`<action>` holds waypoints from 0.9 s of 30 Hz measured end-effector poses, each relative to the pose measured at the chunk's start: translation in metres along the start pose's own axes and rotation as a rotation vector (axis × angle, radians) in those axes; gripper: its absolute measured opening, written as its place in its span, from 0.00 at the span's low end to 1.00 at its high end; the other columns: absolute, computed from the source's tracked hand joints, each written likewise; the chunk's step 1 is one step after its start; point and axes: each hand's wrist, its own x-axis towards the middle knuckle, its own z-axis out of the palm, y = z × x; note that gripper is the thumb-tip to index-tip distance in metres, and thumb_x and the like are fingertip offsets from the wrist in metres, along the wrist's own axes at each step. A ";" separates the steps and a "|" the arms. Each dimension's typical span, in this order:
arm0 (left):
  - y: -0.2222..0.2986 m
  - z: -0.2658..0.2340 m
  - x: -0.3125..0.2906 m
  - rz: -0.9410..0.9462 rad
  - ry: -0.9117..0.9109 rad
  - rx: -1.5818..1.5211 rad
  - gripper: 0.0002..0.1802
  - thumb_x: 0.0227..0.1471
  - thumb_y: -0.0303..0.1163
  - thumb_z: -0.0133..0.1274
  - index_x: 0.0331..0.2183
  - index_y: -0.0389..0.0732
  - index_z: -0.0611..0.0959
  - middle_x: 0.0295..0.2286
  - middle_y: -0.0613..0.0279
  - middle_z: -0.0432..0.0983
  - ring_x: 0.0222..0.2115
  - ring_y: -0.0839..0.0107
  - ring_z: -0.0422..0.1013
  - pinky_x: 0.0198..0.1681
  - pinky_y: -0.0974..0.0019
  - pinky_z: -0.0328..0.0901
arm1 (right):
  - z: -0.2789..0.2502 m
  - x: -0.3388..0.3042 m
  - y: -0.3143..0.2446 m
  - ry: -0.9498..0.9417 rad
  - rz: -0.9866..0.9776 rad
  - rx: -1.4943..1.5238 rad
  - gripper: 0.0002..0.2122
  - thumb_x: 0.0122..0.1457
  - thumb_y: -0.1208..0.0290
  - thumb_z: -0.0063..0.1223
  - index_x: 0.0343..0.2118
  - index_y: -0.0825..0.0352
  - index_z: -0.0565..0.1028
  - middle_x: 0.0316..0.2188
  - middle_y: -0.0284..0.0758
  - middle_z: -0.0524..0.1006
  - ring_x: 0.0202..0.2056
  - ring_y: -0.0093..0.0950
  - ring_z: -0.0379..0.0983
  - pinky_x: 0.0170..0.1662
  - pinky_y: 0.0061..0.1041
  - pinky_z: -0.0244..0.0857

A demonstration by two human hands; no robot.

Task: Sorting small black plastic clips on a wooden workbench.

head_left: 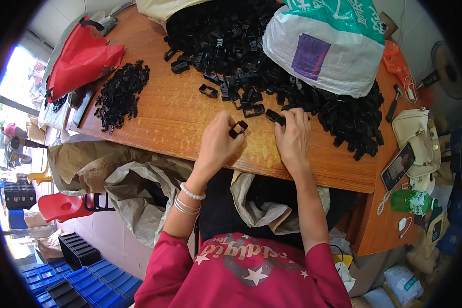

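Observation:
My left hand [219, 141] is closed round a small black plastic frame-shaped part [238, 129], just above the table's front half. To its right, my right hand [294, 134] has its fingers on another black plastic part [275, 117], at the near edge of the big heap. That heap of black plastic parts [241, 56] spreads across the back and right of the wooden table [169, 97]. One loose black part [208, 91] lies apart on the wood, beyond my left hand. A smaller pile of little black pieces [122, 95] sits at the left.
A white and green woven sack [318, 56] rests on the heap. A red bag [79, 61] stands at the far left. Right of the heap are a hammer [393, 103], a phone [398, 167], a cream handbag [418, 138] and a green bottle [413, 201]. Beige sacks [138, 192] hang below the front edge.

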 end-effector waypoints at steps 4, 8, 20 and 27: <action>0.012 -0.005 -0.015 -0.387 -0.043 -0.633 0.19 0.46 0.25 0.62 0.38 0.33 0.70 0.20 0.69 0.66 0.17 0.82 0.64 0.19 0.73 0.60 | -0.029 -0.015 -0.031 -0.063 0.297 0.641 0.10 0.51 0.77 0.59 0.37 0.70 0.75 0.30 0.37 0.76 0.30 0.28 0.72 0.32 0.24 0.65; 0.029 -0.011 -0.018 -0.469 -0.247 -1.259 0.23 0.52 0.18 0.53 0.50 0.31 0.69 0.25 0.65 0.73 0.23 0.76 0.74 0.25 0.76 0.69 | -0.046 -0.024 -0.046 -0.139 0.270 0.787 0.12 0.50 0.80 0.58 0.39 0.72 0.77 0.30 0.33 0.76 0.28 0.21 0.67 0.34 0.20 0.64; 0.037 -0.023 -0.029 -0.363 -0.245 -1.186 0.15 0.56 0.20 0.48 0.46 0.29 0.72 0.27 0.59 0.76 0.25 0.71 0.77 0.27 0.73 0.72 | -0.058 -0.027 -0.051 -0.056 0.204 0.793 0.10 0.50 0.82 0.58 0.37 0.74 0.77 0.35 0.44 0.78 0.38 0.36 0.77 0.41 0.27 0.69; 0.044 -0.022 -0.030 -0.260 -0.165 -0.966 0.16 0.56 0.20 0.48 0.47 0.29 0.72 0.28 0.57 0.77 0.27 0.73 0.77 0.29 0.74 0.71 | -0.049 -0.032 -0.049 0.024 -0.064 0.556 0.13 0.51 0.81 0.55 0.41 0.74 0.75 0.38 0.41 0.77 0.40 0.37 0.75 0.43 0.28 0.67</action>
